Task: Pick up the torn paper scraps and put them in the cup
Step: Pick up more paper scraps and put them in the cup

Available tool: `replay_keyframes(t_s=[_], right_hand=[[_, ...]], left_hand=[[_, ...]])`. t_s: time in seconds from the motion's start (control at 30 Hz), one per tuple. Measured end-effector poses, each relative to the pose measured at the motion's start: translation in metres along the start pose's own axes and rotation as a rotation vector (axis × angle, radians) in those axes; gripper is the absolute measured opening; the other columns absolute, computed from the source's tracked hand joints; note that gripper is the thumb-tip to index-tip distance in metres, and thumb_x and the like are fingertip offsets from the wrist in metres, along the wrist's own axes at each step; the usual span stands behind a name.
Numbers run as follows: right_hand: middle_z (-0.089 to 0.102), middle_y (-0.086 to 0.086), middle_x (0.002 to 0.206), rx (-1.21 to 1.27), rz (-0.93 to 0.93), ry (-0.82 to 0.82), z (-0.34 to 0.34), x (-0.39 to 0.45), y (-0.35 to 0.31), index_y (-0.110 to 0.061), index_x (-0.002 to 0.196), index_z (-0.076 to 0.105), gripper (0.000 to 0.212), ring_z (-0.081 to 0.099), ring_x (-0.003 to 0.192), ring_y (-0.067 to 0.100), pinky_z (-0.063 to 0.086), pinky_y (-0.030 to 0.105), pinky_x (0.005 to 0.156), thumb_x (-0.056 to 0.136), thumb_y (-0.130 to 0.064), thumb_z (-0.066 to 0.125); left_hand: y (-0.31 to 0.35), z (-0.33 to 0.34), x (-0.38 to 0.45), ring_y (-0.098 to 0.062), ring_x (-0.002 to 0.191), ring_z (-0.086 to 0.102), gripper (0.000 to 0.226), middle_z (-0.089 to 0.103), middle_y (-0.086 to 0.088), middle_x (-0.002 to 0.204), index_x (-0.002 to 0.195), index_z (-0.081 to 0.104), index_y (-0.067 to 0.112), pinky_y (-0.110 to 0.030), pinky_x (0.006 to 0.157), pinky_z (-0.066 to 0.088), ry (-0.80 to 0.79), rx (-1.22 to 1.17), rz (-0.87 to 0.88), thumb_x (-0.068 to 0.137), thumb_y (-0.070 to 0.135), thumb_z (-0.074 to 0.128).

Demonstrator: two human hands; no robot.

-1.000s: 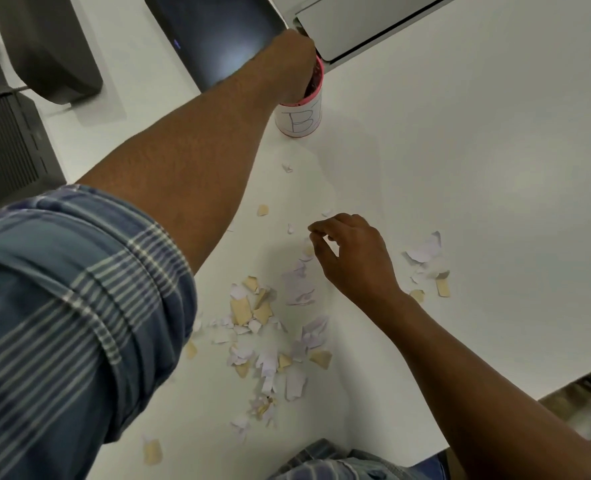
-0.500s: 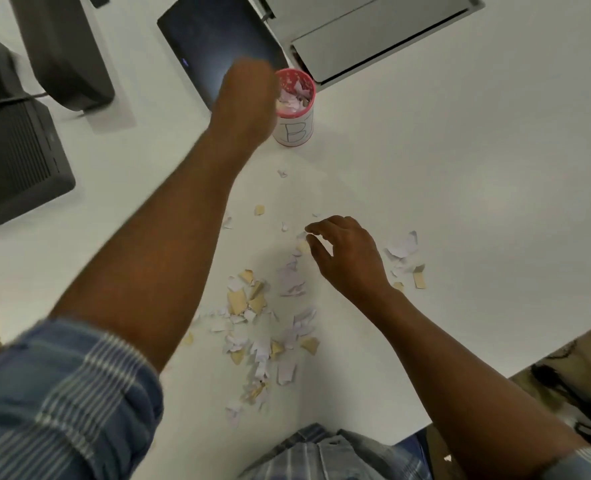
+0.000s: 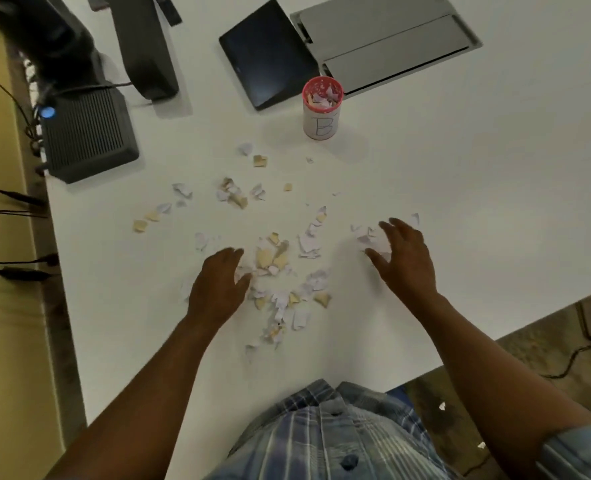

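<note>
- I see the left hand [image 3: 218, 282] lying palm down on the white desk [image 3: 460, 188], its fingers curled at the left edge of the main heap of torn paper scraps [image 3: 280, 271]; I cannot tell whether any scrap is pinched under them.
- My right hand [image 3: 403, 259] is spread, fingers apart and arched over a small cluster of white scraps [image 3: 370, 237] that lies off to the right of the main heap; fingertips touch or nearly touch those pieces, nothing gripped.
- The main heap, tan and white bits mixed, sits between the two hands and trails toward the desk's near edge.
- More loose scraps are scattered farther out, beyond the left hand toward the black box [image 3: 86, 133] with a blue light.
- The cup [image 3: 322, 112], red-rimmed with a "B" on its white label, stands upright well beyond both hands, already partly filled with paper.
- Just behind the cup lie a dark tablet [image 3: 266, 53] and a grey flap panel [image 3: 384, 36] set into the desk.
</note>
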State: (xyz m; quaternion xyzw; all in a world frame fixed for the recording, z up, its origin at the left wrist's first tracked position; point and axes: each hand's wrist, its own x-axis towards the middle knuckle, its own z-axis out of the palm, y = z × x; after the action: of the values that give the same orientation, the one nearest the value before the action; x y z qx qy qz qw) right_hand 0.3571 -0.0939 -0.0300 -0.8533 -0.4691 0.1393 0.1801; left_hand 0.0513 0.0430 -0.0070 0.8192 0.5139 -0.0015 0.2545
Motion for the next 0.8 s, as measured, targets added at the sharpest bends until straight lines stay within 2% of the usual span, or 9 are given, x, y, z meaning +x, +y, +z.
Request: replay_keyframes(t_s=[0.17,0.23,0.3,0.43,0.53,0.6,0.63,0.8], right_hand=[[0.025,0.011,0.154,-0.102,0.231,-0.045,-0.01,0.005,0.033,-0.02,0.147,0.026,0.081,0.031,0.135,0.035,0.041,0.049,0.098,0.082,-0.048,0.066],[0.022,0.013,0.154,-0.086,0.322,-0.104,-0.011,0.011,0.041,-0.024,0.148,0.021,0.085,0.029,0.135,0.037,0.041,0.051,0.097,0.081,-0.051,0.066],[0.023,0.013,0.153,-0.064,0.322,-0.164,-0.007,0.016,0.041,-0.027,0.148,0.02,0.083,0.029,0.133,0.038,0.041,0.051,0.097,0.082,-0.05,0.065],[0.03,0.01,0.149,-0.062,0.21,-0.231,0.008,0.016,0.024,-0.027,0.145,0.031,0.069,0.028,0.132,0.034,0.04,0.048,0.098,0.085,-0.05,0.059],[0.031,0.009,0.149,-0.067,0.12,-0.25,0.023,0.008,0.002,-0.024,0.141,0.039,0.061,0.029,0.132,0.032,0.04,0.045,0.099,0.088,-0.047,0.056],[0.03,0.009,0.15,-0.088,-0.027,-0.34,0.039,0.001,-0.035,-0.023,0.14,0.041,0.057,0.029,0.133,0.03,0.042,0.042,0.099,0.088,-0.041,0.057],[0.029,0.009,0.15,-0.103,-0.118,-0.39,0.051,-0.003,-0.058,-0.023,0.139,0.041,0.054,0.029,0.133,0.029,0.044,0.042,0.097,0.089,-0.037,0.057],[0.035,0.011,0.144,-0.196,-0.312,-0.417,0.059,-0.034,-0.088,-0.018,0.135,0.045,0.042,0.036,0.127,0.029,0.052,0.04,0.077,0.093,-0.019,0.051]], left_hand=[[-0.029,0.016,-0.035,-0.03,0.141,0.022,0.066,0.027,-0.01,0.154,0.143,0.035,0.018,-0.048,0.109,0.033,-0.048,0.027,-0.115,0.087,0.039,0.062],[-0.032,0.019,-0.043,-0.031,0.142,0.02,0.069,0.023,-0.011,0.155,0.145,0.031,0.017,-0.048,0.111,0.03,-0.062,0.017,-0.141,0.087,0.04,0.061],[-0.033,0.022,-0.048,-0.031,0.142,0.019,0.071,0.021,-0.012,0.156,0.146,0.029,0.016,-0.047,0.113,0.028,-0.065,0.018,-0.152,0.087,0.04,0.061],[-0.023,0.027,-0.049,-0.031,0.143,0.017,0.074,0.02,-0.013,0.156,0.147,0.026,0.015,-0.048,0.113,0.028,-0.049,0.0,-0.197,0.087,0.041,0.061],[-0.011,0.031,-0.047,-0.031,0.144,0.015,0.075,0.017,-0.012,0.157,0.147,0.024,0.016,-0.048,0.113,0.028,-0.068,-0.028,-0.168,0.087,0.042,0.06],[-0.018,0.032,-0.05,-0.03,0.144,0.014,0.074,0.015,-0.009,0.158,0.148,0.023,0.019,-0.048,0.112,0.028,-0.074,-0.023,-0.205,0.088,0.043,0.059],[-0.027,0.029,-0.055,-0.03,0.144,0.014,0.074,0.015,-0.009,0.158,0.148,0.023,0.02,-0.047,0.112,0.028,-0.075,-0.036,-0.253,0.088,0.044,0.059],[-0.019,0.037,-0.058,-0.026,0.143,0.019,0.079,0.019,-0.007,0.157,0.148,0.022,0.028,-0.044,0.111,0.031,-0.144,-0.053,-0.162,0.083,0.048,0.063]])
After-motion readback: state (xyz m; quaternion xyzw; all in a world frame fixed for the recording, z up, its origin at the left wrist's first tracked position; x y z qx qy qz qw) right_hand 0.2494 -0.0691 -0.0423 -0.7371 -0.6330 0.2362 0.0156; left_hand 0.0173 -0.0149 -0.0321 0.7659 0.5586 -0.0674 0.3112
